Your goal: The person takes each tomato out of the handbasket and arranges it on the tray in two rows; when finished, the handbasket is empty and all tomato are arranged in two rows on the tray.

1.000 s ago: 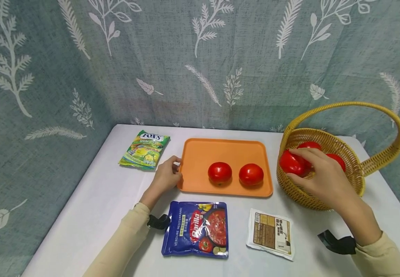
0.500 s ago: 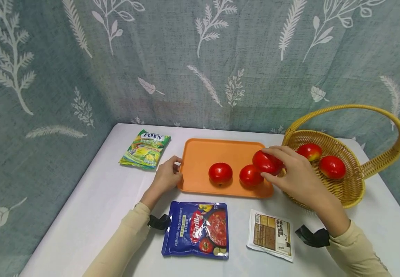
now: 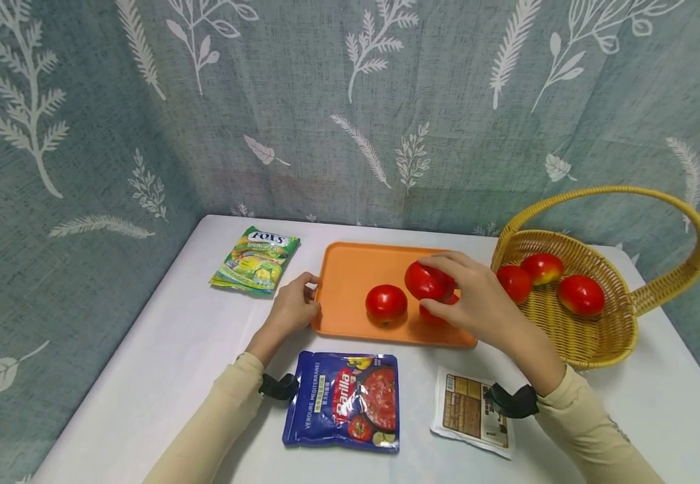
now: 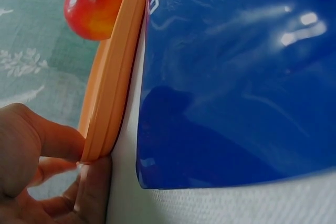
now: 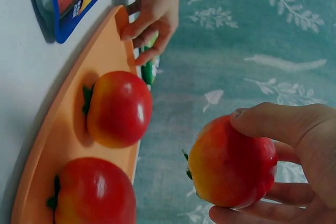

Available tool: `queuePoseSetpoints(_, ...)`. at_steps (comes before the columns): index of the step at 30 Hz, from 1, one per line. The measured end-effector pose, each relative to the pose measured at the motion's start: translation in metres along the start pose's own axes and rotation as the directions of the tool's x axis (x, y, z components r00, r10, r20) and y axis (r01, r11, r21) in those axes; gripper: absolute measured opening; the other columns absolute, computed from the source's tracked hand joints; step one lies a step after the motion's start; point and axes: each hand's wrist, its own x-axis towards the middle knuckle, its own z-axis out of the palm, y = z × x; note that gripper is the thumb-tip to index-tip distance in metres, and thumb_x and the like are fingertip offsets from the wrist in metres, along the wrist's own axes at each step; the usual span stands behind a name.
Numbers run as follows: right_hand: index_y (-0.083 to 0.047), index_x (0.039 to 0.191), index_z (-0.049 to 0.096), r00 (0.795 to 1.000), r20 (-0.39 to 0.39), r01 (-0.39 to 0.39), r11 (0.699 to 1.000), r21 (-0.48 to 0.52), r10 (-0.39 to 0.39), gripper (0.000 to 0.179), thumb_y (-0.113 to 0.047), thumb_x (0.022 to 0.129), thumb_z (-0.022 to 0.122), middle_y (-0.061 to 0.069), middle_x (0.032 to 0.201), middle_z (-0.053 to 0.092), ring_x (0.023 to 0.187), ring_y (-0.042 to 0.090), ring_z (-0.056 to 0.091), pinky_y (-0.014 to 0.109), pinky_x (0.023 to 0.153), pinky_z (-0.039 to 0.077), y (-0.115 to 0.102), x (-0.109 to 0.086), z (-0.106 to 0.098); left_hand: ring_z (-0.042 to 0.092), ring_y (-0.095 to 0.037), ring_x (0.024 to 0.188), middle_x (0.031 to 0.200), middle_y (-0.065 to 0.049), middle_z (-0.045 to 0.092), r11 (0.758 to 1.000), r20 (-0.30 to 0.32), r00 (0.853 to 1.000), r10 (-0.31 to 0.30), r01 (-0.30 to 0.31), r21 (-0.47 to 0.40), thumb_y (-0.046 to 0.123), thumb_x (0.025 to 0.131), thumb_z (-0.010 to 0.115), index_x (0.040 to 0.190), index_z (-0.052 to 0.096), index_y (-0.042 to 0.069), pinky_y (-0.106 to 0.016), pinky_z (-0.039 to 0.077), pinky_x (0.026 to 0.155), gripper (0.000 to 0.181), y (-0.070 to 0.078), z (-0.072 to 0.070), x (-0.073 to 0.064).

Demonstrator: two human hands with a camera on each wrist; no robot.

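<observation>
My right hand [image 3: 477, 296] holds a red tomato [image 3: 427, 279] between thumb and fingers, raised over the right part of the orange tray [image 3: 350, 262]. In the right wrist view the held tomato [image 5: 228, 163] shows a yellowish end with small green leaves. Two more tomatoes sit on the tray: one in the middle [image 3: 386, 302], the other [image 3: 433, 316] partly hidden behind the right hand and its tomato. My left hand [image 3: 292, 307] pinches the tray's left edge; the left wrist view shows its thumb [image 4: 63, 142] on the rim and fingers below.
A wicker basket [image 3: 579, 343] with a tall handle stands at the right, holding three tomatoes. A green candy bag [image 3: 255, 262] lies left of the tray. In front are a blue sauce pouch [image 3: 343, 401] and a white-and-brown packet [image 3: 471, 411]. Patterned cloth [image 3: 301, 134] hangs behind.
My right hand has lifted the tomato out of the basket and carried it left over the tray. The left hand has stayed at the tray's edge.
</observation>
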Motion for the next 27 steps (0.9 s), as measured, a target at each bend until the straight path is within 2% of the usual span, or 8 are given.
queuePoseSetpoints(10,-0.008,0.128,0.065,0.998,0.005,0.057,0.998,0.028,-0.057,0.057,-0.015,0.076,0.087,0.013,0.126,0.063,0.113,0.034,0.06,0.05,0.081,0.056,-0.008,0.013,0.014,0.059,-0.025,0.082,0.091,-0.009,0.065,1.0,0.002,1.0,0.003,-0.003,-0.001,-0.004,0.074,0.061,0.123,0.062,0.005,-0.033,0.048,0.065,0.05,0.001,0.001,0.002)
queuePoseSetpoints(15,-0.009,0.129,0.064,0.998,0.032,0.058,0.997,0.054,-0.06,0.058,-0.015,0.076,0.087,0.01,0.125,0.063,0.112,0.031,0.061,0.046,0.081,0.057,-0.011,0.018,0.022,0.059,-0.024,0.08,0.089,-0.009,0.064,1.0,-0.004,1.0,0.017,-0.017,0.001,-0.005,0.073,0.061,0.121,0.063,0.004,-0.033,0.048,0.065,0.049,-0.001,0.002,0.002)
queuePoseSetpoints(20,-0.011,0.129,0.064,0.997,0.051,0.055,0.998,0.038,-0.057,0.057,-0.017,0.077,0.086,0.008,0.124,0.063,0.109,0.027,0.063,0.041,0.081,0.057,-0.015,0.021,0.031,0.06,-0.023,0.08,0.089,-0.009,0.065,1.0,-0.003,1.0,0.016,-0.016,-0.001,-0.005,0.073,0.062,0.121,0.062,0.003,-0.032,0.049,0.065,0.049,-0.001,0.002,0.001)
queuePoseSetpoints(27,-0.014,0.13,0.064,0.995,0.077,0.059,0.998,0.019,-0.061,0.057,-0.02,0.078,0.086,0.007,0.126,0.062,0.108,0.028,0.063,0.041,0.081,0.057,-0.021,0.027,0.04,0.06,-0.023,0.081,0.091,-0.011,0.065,1.0,-0.004,1.0,0.003,-0.003,-0.001,-0.005,0.073,0.061,0.122,0.062,0.002,-0.032,0.049,0.066,0.049,0.001,0.002,0.0)
